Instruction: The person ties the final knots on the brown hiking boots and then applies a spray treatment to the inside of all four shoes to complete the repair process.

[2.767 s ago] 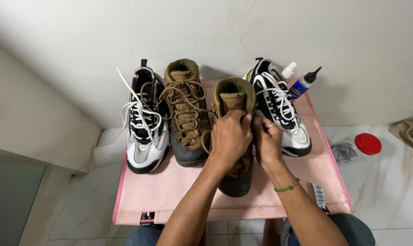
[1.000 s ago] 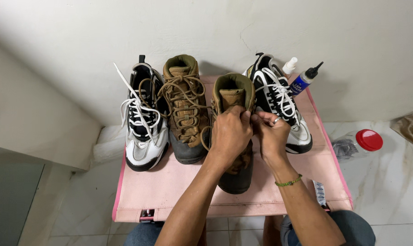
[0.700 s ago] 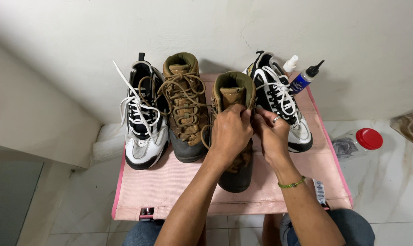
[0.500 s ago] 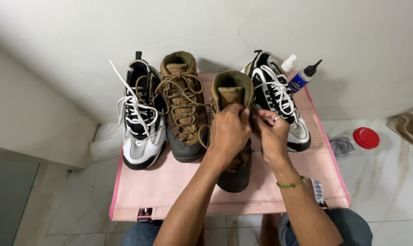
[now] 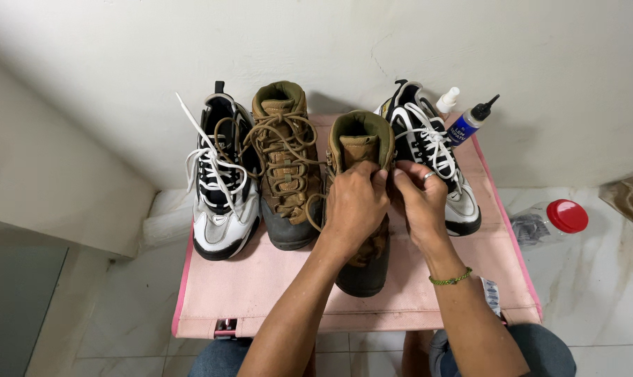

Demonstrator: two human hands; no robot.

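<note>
A brown boot stands in the middle of a pink stool top, toe toward me. My left hand and my right hand meet over its upper part, fingers pinched on its laces near the tongue. A ring sits on a right finger and a green band on that wrist. The laces under my hands are mostly hidden. A second brown boot with loose laces stands just left of it.
A black-and-white sneaker with loose white laces stands far left, another sneaker far right. Two small bottles stand at the back right corner by the white wall. A clear jar with a red lid lies on the tiled floor.
Both hands have shifted slightly up the boot toward its tongue, still working the laces. The shoes have not moved.
</note>
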